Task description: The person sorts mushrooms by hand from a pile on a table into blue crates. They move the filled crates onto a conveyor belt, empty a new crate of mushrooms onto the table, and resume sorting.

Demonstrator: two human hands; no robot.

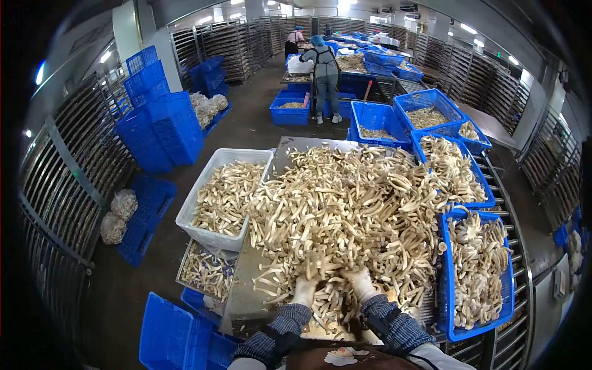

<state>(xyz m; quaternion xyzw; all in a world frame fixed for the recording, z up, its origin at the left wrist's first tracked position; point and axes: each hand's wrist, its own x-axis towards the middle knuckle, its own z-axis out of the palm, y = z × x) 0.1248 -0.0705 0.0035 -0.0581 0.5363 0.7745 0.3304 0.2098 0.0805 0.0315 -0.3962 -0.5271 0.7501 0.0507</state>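
Observation:
A large heap of pale mushrooms (345,209) with long stems and brownish caps covers the metal table (250,277) in front of me. My left hand (304,290), in a white glove, reaches into the near edge of the heap. Mushrooms hide its fingers, and those just ahead of it look blurred. A short way to the right, my right hand (361,283), also gloved in white, is among the mushrooms with its fingers out of sight. Whether either hand grips any mushrooms cannot be made out.
Left of the heap stands a white tub (185,216) of mushrooms, above a lower tray (182,271). Filled blue crates (509,296) line the right side on a roller conveyor (521,271). Stacked blue crates (176,132) stand at left. Beyond the table, a person (324,68) works.

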